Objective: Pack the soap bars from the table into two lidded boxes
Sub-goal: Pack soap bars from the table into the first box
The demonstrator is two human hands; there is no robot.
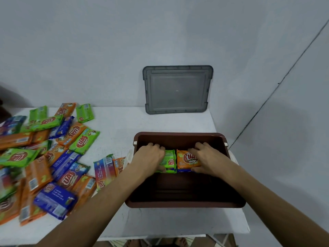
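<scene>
Packing barely begun: left grip (151, 155) clamps a green soap bar (170, 160) and right grip (208, 157) an orange soap bar (187, 158), side by side in 1 brown box (178, 205). Blue edges beneath hint at more. Approx. two dozen loose bars (53, 157) crowd the table (124, 125) left of the left grip; 1 gray lid (178, 90) leans beyond both grips, 2nd box unseen.

**Room: plain corner, one white table**

Pale blue-grey painted back wall (106, 41), flat finish. It meets a same-colour right-hand wall (306, 77) at a thin dark corner seam (267, 102), which runs diagonally in this wide-angle view. White rectangular table top (122, 120) set against the back wall. Light is soft and even. Broad grey shadow (284, 129) on the right-hand wall. Dark blurred shape (5, 102) at far left, can't identify. White frame bars (223, 239) show under the table's near edge.
</scene>
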